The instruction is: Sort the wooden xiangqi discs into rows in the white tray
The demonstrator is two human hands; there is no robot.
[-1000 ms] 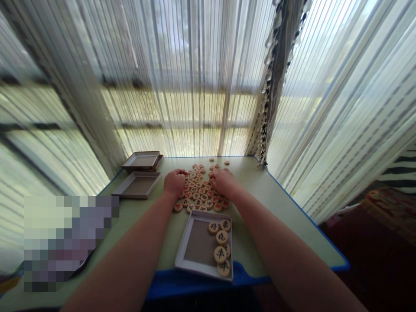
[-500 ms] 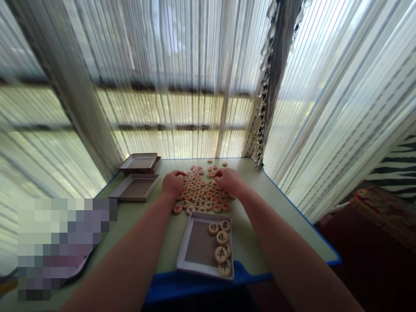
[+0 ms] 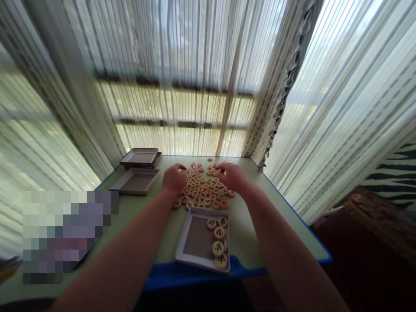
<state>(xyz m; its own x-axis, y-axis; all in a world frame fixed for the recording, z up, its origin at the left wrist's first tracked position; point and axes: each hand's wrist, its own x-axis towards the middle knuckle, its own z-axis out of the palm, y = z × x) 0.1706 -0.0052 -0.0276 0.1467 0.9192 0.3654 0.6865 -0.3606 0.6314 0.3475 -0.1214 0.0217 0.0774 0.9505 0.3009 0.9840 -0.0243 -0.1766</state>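
The left hand (image 3: pixel 174 178) lay at the left border of a crowded spread of round pieces (image 3: pixel 201 189), its fingers curled inward toward them, though whether they pinched one could not be told. The right hand (image 3: pixel 236 177) was at the far right of the same spread, fingers bent down among the pieces; its grip, too, was hidden. The pieces (some lettered in red, others in black) covered the middle of the pale green table (image 3: pixel 243 229), and one lone piece (image 3: pixel 209 159) sat apart near the far edge. Between the forearms, at the near edge, stood a shallow tray (image 3: pixel 198 238) with several black-lettered discs (image 3: pixel 218 248) along its right side, some overlapping. Another shallow box (image 3: pixel 134 180) rested to the left, just in front of a brown-edged stack (image 3: pixel 136 164). Sheer striped curtains (image 3: pixel 195 52) hung behind.
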